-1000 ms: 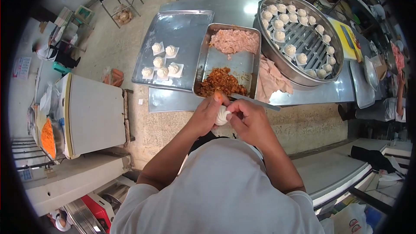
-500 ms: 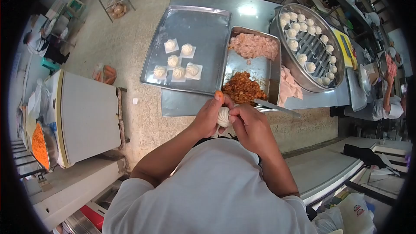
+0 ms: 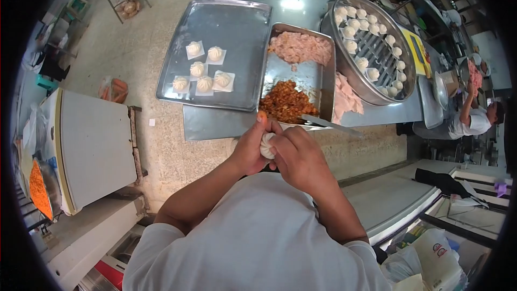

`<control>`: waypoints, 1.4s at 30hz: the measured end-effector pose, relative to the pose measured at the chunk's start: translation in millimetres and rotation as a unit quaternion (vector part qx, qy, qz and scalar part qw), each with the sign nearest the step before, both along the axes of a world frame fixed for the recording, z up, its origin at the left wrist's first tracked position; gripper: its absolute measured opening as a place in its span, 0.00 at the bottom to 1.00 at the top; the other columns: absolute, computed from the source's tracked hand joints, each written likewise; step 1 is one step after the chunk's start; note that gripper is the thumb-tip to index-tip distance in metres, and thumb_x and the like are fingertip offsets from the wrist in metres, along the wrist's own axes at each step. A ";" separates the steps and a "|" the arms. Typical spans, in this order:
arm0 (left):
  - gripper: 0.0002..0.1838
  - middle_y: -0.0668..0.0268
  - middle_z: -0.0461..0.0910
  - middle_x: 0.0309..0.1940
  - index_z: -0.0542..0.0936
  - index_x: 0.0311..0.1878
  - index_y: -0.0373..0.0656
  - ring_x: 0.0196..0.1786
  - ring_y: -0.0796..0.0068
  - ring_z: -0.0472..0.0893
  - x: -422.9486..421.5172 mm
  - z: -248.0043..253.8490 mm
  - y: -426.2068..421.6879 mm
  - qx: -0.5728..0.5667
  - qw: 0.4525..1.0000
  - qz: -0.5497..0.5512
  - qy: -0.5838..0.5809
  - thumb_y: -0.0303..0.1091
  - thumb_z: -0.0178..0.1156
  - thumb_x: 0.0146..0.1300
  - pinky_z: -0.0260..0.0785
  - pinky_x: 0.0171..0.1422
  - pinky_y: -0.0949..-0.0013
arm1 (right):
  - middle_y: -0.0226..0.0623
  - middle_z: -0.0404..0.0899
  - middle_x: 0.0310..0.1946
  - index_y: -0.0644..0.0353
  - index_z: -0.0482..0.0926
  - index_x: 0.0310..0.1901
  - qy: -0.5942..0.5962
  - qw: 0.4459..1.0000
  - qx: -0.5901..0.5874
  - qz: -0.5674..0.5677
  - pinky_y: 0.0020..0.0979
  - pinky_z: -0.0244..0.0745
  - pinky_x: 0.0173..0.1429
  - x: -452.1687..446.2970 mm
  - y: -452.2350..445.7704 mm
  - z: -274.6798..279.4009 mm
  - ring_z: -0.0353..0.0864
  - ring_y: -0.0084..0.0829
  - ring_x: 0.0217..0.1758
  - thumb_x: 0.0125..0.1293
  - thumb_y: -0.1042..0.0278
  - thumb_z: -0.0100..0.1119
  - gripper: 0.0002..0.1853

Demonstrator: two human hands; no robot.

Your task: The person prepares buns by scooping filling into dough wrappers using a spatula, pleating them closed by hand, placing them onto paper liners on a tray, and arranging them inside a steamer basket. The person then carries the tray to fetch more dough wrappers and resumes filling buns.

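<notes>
A pleated white bun (image 3: 266, 146) is held between my two hands, in front of my chest. My left hand (image 3: 251, 148) cups it from the left, its thumb up and orange-stained at the tip. From the right, my right hand (image 3: 296, 155) pinches the bun's edge, hiding part of it. Just beyond my hands lies a steel pan (image 3: 273, 73) with reddish-brown chopped filling (image 3: 288, 102) at its near end and pale pink minced meat (image 3: 301, 48) at its far end. A flat-bladed spatula (image 3: 331, 125) rests across the pan's near right corner.
To the left, a metal tray (image 3: 215, 21) carries several pleated buns on paper squares. A round steamer (image 3: 328, 37) with several buns stands right, a pink cloth (image 3: 347, 97) beside it. A white freezer-like box (image 3: 99, 151) is at far left. Another person (image 3: 474, 118) works at far right.
My right hand has closed further over the bun, covering more of its right side. The whole view has shifted, so the table and trays appear slightly more to the left and higher.
</notes>
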State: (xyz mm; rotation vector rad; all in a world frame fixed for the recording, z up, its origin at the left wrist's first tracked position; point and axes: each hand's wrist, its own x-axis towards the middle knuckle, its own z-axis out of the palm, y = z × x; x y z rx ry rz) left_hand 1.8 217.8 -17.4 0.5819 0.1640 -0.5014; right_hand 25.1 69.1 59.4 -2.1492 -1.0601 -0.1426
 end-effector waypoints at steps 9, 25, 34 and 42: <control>0.33 0.69 0.79 0.33 0.74 0.45 0.49 0.31 0.75 0.81 1.0 11.9 -45.4 0.055 0.997 0.043 0.015 0.71 0.37 0.74 0.73 0.27 0.67 | 0.46 0.75 0.38 0.62 0.75 0.37 -0.002 1.000 0.006 0.012 0.45 0.74 0.47 16.3 -56.6 -10.9 0.76 0.48 0.42 0.54 0.75 0.67 0.11; 0.30 0.71 0.80 0.38 0.77 0.42 0.49 0.40 0.79 0.81 20.7 21.7 -142.2 0.086 0.985 0.140 0.053 0.66 0.40 0.76 0.77 0.46 0.70 | 0.43 0.74 0.36 0.62 0.75 0.35 -0.071 0.992 0.104 -0.029 0.44 0.73 0.44 33.0 -137.5 -19.3 0.75 0.46 0.40 0.56 0.78 0.67 0.09; 0.37 0.67 0.80 0.44 0.78 0.51 0.48 0.48 0.72 0.81 14.3 19.4 -118.9 0.041 0.985 0.168 0.009 0.73 0.38 0.72 0.77 0.52 0.66 | 0.44 0.76 0.48 0.62 0.77 0.59 0.021 0.995 0.093 0.018 0.44 0.74 0.55 21.3 -120.1 -18.1 0.77 0.47 0.50 0.55 0.71 0.72 0.28; 0.42 0.61 0.73 0.60 0.66 0.70 0.47 0.45 0.69 0.83 15.3 -0.2 -57.3 0.095 0.993 0.019 -0.072 0.74 0.41 0.70 0.79 0.44 0.67 | 0.34 0.79 0.50 0.60 0.69 0.66 0.454 0.824 0.338 -0.025 0.26 0.78 0.49 24.5 -76.3 -59.0 0.79 0.25 0.44 0.72 0.65 0.63 0.25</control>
